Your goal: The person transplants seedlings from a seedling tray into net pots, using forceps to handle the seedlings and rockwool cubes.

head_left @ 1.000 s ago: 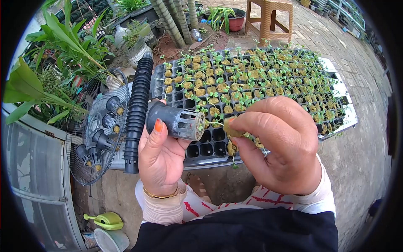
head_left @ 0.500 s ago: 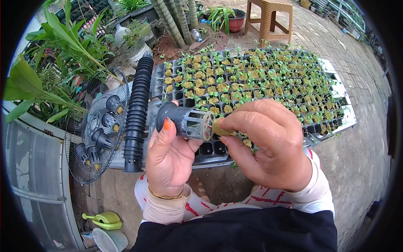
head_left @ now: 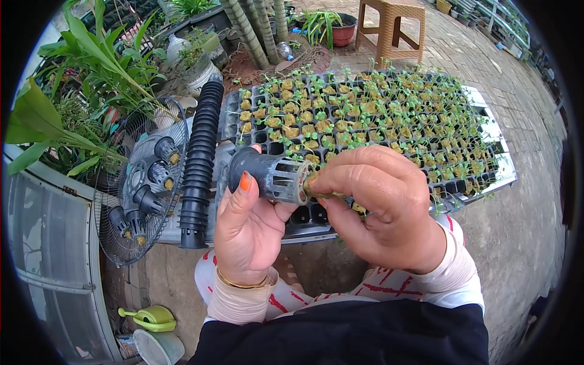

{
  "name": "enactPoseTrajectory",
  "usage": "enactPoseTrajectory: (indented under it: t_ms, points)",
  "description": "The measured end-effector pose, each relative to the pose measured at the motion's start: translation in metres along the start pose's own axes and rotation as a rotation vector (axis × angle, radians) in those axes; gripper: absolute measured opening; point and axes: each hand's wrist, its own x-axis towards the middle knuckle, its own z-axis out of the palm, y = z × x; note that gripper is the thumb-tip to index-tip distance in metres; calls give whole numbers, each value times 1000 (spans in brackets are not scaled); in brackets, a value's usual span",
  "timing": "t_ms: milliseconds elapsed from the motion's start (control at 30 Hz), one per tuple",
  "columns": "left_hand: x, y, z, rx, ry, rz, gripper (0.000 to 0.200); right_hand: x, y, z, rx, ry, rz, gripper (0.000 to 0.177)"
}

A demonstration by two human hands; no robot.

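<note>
My left hand (head_left: 252,228) is wrapped round a black net pot (head_left: 267,173), which lies on its side with its slotted bottom end facing right. At that end my right hand (head_left: 386,207) pinches a small brownish growing plug (head_left: 313,185) between thumb and forefinger. The plug touches the slotted end, and my fingertips partly cover it. Whether any of it sits inside the pot is hard to see. Behind my hands stands a black seedling tray (head_left: 261,137) of many cells, holding brownish plugs with small green seedlings (head_left: 368,109).
Left of the tray lies a long stack of nested black net pots (head_left: 201,164). A wire basket (head_left: 103,222) beside it holds several filled net pots (head_left: 148,199). A woven-pattern stool (head_left: 389,30) stands behind the table. A green watering can (head_left: 152,318) and a bucket (head_left: 159,347) are at lower left.
My right hand has moved slightly left, bringing the plug closer against the net pot's slotted end. The pot in my left hand has shifted a little to the right.
</note>
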Motion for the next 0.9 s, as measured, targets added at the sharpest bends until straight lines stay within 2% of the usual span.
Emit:
enactPoseTrajectory:
  t_ms: [233,333,467,533,767,900]
  points:
    - [0,-2,1,96,38,52,46,-1,4,-5,33,-116,12,24]
    - [0,-2,1,91,-7,71,47,1,3,-5,186,-73,84,20]
    - [0,-6,3,79,3,90,48,1,0,-5,193,-47,154,19]
    - [1,-7,3,86,-8,101,50,3,-9,-8,231,-58,407,21]
    - [-1,-9,7,117,6,134,52,3,-9,-8,233,-19,377,23]
    - [-1,-10,6,144,9,131,54,3,-8,-9,209,-51,277,23]
